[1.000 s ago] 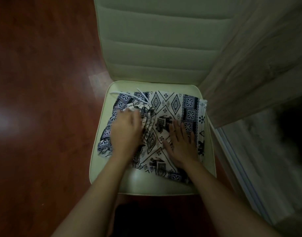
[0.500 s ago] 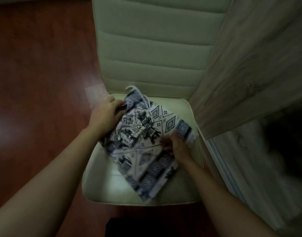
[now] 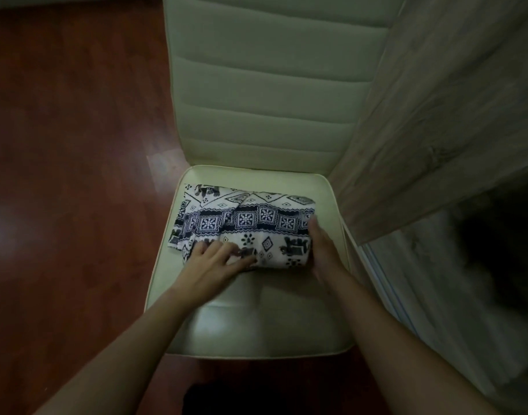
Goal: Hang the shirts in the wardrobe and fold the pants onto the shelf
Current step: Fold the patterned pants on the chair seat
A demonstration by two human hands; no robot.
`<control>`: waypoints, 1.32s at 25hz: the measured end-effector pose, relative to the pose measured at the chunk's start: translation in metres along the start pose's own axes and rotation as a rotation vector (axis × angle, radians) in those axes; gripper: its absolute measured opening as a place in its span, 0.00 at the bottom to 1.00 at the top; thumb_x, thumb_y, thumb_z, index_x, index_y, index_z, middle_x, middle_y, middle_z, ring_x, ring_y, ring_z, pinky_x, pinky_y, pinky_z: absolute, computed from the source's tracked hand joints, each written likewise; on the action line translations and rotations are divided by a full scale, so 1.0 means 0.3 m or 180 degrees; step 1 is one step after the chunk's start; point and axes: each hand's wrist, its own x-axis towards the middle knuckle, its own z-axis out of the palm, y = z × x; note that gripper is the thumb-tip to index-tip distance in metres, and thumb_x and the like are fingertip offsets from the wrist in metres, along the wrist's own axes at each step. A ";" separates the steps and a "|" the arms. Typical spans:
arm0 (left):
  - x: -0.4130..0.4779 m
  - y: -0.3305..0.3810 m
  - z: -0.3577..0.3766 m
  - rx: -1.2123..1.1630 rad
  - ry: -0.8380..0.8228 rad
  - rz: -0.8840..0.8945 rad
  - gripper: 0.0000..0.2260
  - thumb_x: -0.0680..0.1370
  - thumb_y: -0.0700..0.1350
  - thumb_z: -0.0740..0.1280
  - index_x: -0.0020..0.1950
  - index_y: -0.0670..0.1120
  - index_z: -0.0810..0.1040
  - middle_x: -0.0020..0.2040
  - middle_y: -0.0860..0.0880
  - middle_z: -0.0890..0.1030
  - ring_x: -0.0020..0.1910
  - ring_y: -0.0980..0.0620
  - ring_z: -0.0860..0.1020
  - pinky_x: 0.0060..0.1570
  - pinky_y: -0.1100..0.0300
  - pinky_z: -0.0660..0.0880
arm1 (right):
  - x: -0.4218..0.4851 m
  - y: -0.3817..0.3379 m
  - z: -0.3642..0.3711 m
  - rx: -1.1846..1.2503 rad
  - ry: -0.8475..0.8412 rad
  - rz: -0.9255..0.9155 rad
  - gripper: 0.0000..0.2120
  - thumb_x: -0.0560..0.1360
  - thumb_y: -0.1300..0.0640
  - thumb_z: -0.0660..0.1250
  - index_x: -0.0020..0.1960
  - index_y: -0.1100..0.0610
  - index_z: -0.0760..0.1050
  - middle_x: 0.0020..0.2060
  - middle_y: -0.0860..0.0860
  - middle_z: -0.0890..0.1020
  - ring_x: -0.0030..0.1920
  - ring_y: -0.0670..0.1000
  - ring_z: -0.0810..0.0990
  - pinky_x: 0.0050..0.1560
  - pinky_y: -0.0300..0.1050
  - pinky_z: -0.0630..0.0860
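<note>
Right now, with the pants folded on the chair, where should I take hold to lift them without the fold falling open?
Probably by the two short ends, coming in from the sides. The pants lie as a wide flat stack across the chair seat; the layers at the left end sit staggered, so the left hand should clamp them all, the right hand the neater right end.

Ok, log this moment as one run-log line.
stage: folded, not yet shelved | pants: folded bundle on chair seat | left hand: flat on near-left edge | right hand: against right end, fingers hidden
</note>
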 end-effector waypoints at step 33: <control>0.187 -0.219 -0.158 -0.1615 -0.0527 -0.3216 0.23 0.73 0.67 0.58 0.37 0.47 0.70 0.33 0.48 0.80 0.34 0.46 0.79 0.36 0.55 0.75 | -0.030 -0.026 0.072 -0.1043 0.1070 -0.0583 0.34 0.73 0.32 0.52 0.67 0.57 0.67 0.57 0.56 0.80 0.55 0.57 0.79 0.55 0.51 0.77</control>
